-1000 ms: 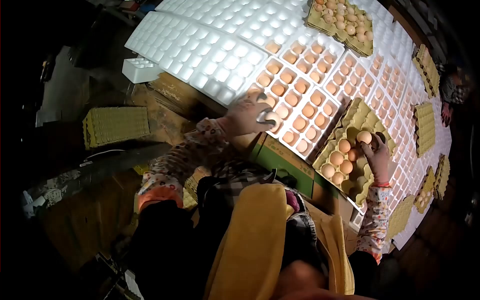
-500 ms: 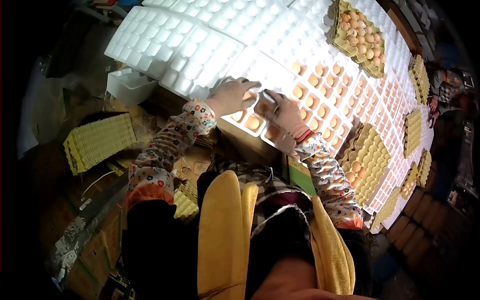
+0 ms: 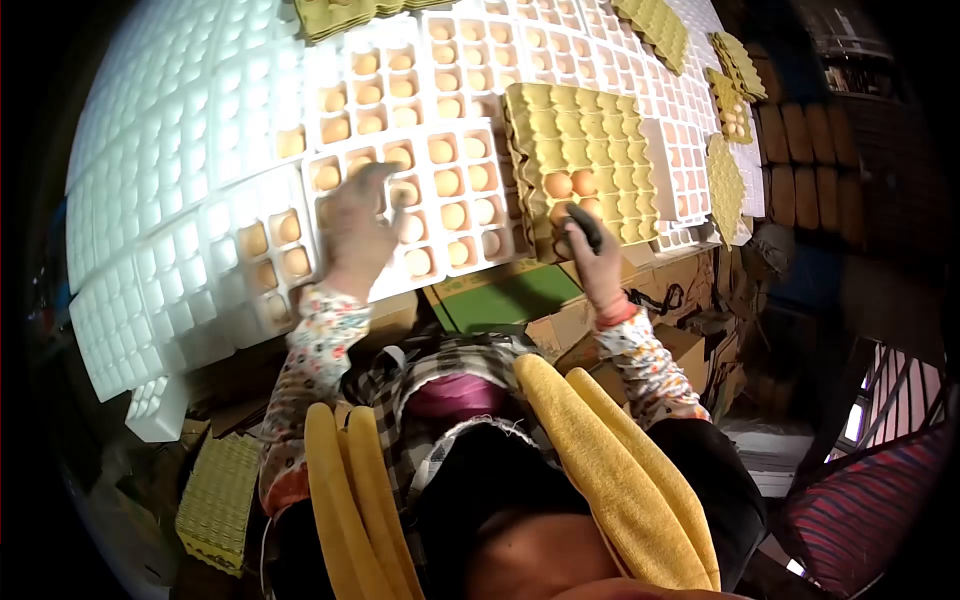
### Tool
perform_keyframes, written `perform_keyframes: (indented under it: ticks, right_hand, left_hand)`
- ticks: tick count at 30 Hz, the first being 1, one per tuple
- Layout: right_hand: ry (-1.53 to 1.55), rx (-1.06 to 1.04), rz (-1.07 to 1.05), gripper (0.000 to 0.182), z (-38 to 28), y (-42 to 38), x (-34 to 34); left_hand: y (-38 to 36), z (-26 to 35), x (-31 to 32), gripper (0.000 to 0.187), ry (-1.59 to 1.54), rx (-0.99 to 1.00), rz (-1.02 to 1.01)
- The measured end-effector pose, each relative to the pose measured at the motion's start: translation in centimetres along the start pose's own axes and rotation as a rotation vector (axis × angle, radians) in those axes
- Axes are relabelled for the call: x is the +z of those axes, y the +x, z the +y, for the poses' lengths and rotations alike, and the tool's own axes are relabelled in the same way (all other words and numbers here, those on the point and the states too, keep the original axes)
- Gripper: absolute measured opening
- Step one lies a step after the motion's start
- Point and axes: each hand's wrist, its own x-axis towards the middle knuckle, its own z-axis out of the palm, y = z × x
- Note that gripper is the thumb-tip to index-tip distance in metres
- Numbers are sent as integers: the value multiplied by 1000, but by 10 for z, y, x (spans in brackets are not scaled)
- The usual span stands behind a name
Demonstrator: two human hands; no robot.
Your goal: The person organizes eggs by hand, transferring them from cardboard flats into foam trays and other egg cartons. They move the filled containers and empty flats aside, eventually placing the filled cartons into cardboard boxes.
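My left hand (image 3: 362,228) hovers over a white foam tray (image 3: 378,290) with brown eggs in its cells, fingers apart and slightly blurred. Nothing shows between those fingers; an egg (image 3: 405,192) sits by the fingertips. My right hand (image 3: 600,262) is at the near left corner of a stack of yellowish pulp egg trays (image 3: 610,130). Its dark-tipped fingers curl round an egg (image 3: 563,212), partly hidden by them. Two more eggs lie just beyond, including a brown egg (image 3: 558,184). A foam tray (image 3: 215,270) on the left is partly filled with eggs.
White foam trays (image 3: 150,130) cover the table, several holding eggs. More pulp trays stand at the back (image 3: 360,12) and far right (image 3: 655,30). Below the table edge are a green-topped carton (image 3: 500,300) and, on the floor, a yellow tray stack (image 3: 218,490).
The view has turned to the right. My right hand has moved from the foam tray to the eggs on the pulp trays. My left hand has shifted right over a fuller foam tray.
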Motion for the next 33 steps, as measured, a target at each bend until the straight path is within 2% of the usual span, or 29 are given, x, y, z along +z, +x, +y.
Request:
perform_keyframes:
  ticks: [1,2,4,5,6,8,10,11,12,14,15,16,18,19,20,22,23,26,27,28,29,30,32,33]
  right_hand:
    - [-312,-203,31,39,15,7,-39]
    - [-612,-305,-35,49,9,8,-67]
    - [-919,-560,-249,60,14,17,-99]
    - [-948,-485,-404,65,23,21,-108]
    - [-1017,-644,-381,61,34,28,-110]
    - [-1003,-709,-377,56,42,41,-119]
    - [-801,-705,-434,52,49,53,-130]
    - [-540,-581,-435,48,47,54,-135]
    - [-279,-315,-397,42,36,50,-142]
    - [661,213,-405,36,51,73,-160]
    - [780,204,-356,31,41,79,-153]
    - [270,-536,-409,31,68,95,-155]
    - [226,166,-702,40,28,114,-155]
    - [-329,-143,-713,50,11,106,-142]
    - [-645,-441,-598,54,0,91,-128]
    - [-943,-767,-447,54,25,91,-114]
    - [-852,-768,-427,54,26,95,-114]
    - [-696,-507,-485,51,30,102,-125]
    - [-614,-473,-444,49,31,102,-125]
    - [-533,-443,-404,48,32,102,-126]
    - [-501,-414,-410,48,30,102,-128]
    - [-462,-390,-427,49,29,104,-127]
    - [-276,-380,-420,43,37,109,-123]
    - [-120,-268,-382,40,39,109,-122]
  left_hand:
    - [3,30,37,38,-52,162,-48]
    - [16,63,65,44,-45,291,-119]
    - [46,115,118,53,90,238,-316]
    - [64,128,138,56,226,247,-509]
    - [77,140,148,60,363,246,-703]
    - [86,149,146,57,291,215,-657]
    - [80,150,133,51,122,125,-563]
    - [70,151,124,42,-296,-59,-427]
    - [66,148,125,35,-855,-449,-351]
    - [61,133,127,34,-1053,-565,-327]
    - [59,140,130,34,-585,-423,-468]
    - [52,149,134,37,-84,-24,-519]
    - [31,159,155,40,413,275,-467]
    - [37,164,151,44,434,243,-527]
    - [38,159,149,44,277,222,-472]
    - [31,146,143,45,-51,182,-372]
    - [25,153,136,40,-386,-195,-411]
    - [11,161,125,40,-697,-397,-434]
    - [10,169,126,44,-240,45,-370]
    - [3,183,128,47,203,121,-471]
    - [2,191,141,51,517,151,-613]
    - [-6,160,185,55,36,-152,-650]
    - [6,178,163,61,469,53,-820]
    - [0,180,139,62,391,32,-752]
